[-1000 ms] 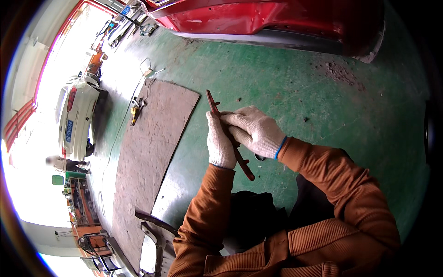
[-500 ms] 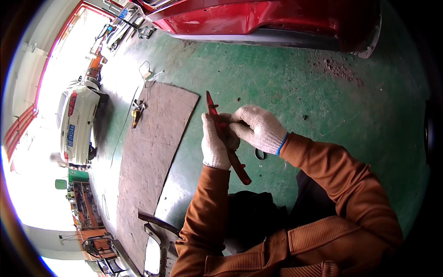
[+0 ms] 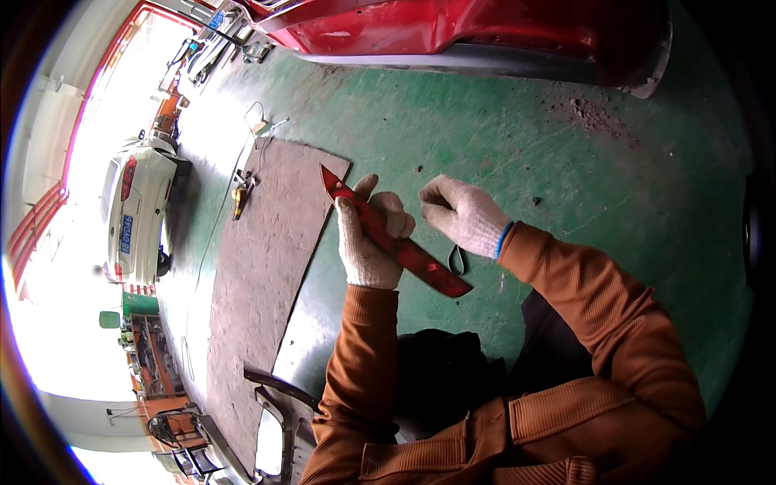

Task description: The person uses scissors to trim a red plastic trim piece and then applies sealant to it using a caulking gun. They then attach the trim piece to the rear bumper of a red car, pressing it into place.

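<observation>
A long red plastic strip (image 3: pixel 380 230), like a car's reflector, tapers to a point at its upper left end. My gloved left hand (image 3: pixel 370 242) grips it near the middle, with the thumb on the near-left side and fingers curled over the far side. To the right, apart from the strip, is my gloved right hand (image 3: pixel 462 212), its thumb and fingers pinched together. Anything between those fingertips is too small to make out. A thin dark loop (image 3: pixel 457 260) shows below the right hand, beside the strip; I cannot tell whether it lies on the floor.
Ahead is a red car body (image 3: pixel 485 36). A flat brownish sheet (image 3: pixel 263 234) lies on the green floor (image 3: pixel 647 186), with a yellow-and-black power tool (image 3: pixel 240 194) by its edge. A curved dark car part (image 3: pixel 279 388) rests near my left arm. A white car (image 3: pixel 141 210) stands left.
My right hand has come away from the red strip, slightly to the right. My left hand has turned the strip so its broad red face shows and its pointed end lies farther left.
</observation>
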The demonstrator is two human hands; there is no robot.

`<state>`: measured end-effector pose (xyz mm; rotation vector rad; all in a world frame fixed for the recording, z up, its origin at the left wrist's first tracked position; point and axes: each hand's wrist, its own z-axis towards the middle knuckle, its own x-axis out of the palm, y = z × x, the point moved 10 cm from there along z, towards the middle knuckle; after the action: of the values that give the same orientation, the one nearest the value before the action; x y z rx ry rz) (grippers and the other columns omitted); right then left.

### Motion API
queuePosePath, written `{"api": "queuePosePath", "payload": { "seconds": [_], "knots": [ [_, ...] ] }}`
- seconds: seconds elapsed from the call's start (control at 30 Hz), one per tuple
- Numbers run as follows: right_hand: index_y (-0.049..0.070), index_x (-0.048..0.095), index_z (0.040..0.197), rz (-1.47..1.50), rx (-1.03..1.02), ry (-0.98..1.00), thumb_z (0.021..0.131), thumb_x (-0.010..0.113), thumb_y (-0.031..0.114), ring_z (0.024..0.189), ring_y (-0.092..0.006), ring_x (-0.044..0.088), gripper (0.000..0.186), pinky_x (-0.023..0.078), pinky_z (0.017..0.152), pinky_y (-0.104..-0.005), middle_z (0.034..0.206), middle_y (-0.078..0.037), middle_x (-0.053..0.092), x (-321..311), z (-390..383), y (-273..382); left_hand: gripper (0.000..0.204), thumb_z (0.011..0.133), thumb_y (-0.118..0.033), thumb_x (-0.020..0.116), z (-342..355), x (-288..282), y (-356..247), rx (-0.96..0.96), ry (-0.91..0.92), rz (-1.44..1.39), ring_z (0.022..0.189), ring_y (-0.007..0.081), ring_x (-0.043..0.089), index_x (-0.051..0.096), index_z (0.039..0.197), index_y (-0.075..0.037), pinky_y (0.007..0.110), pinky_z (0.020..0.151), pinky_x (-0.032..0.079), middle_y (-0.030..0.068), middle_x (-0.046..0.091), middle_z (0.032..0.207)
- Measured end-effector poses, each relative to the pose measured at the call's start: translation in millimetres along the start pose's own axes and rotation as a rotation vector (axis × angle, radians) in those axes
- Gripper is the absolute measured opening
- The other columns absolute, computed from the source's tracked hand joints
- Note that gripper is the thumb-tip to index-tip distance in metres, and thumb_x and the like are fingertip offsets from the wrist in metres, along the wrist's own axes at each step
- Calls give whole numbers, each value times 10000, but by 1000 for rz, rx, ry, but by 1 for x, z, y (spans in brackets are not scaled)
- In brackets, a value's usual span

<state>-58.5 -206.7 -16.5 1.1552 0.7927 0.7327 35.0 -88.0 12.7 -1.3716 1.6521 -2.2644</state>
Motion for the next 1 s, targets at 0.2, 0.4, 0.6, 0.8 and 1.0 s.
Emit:
{"api": "queuePosePath", "payload": {
  "seconds": [0.2,0.4,0.6,0.8,1.0],
  "knots": [
    [-1,664,1327,715,328,347,1106,603,241,969,-116,688,333,576,870,-252,1092,-44,721,36,-12,-21,751,1039,-699,476,0,-11,-3,49,-90,-12,804,204,574,522,1482,-94,372,785,482,119,701,1055],
    [4,597,1425,401,251,388,1012,734,278,1054,-209,709,513,570,945,-378,1161,-150,750,41,-16,-4,748,1049,-677,479,1,-21,-6,117,-132,91,952,263,659,476,1504,-84,440,904,538,130,704,1093],
    [11,638,1255,-18,219,236,1020,681,399,1049,-460,702,455,561,919,-490,1072,-284,724,48,-10,-3,705,1079,-640,449,-2,-9,-2,158,-226,230,990,268,674,488,1448,-40,442,932,551,133,704,1073],
    [9,649,1212,50,-36,287,1036,676,333,1013,-397,718,369,564,906,-454,1081,-248,716,59,-17,13,725,1039,-674,510,3,-22,-11,188,-165,163,842,229,605,498,1393,-41,490,985,527,73,642,889],
    [16,672,1274,652,296,403,1079,627,217,1057,-159,671,283,547,950,-316,1122,-105,729,57,-16,-6,689,1063,-659,470,1,-5,-3,129,-105,191,893,254,656,510,1367,-41,453,927,556,106,687,923]
  ]
}}
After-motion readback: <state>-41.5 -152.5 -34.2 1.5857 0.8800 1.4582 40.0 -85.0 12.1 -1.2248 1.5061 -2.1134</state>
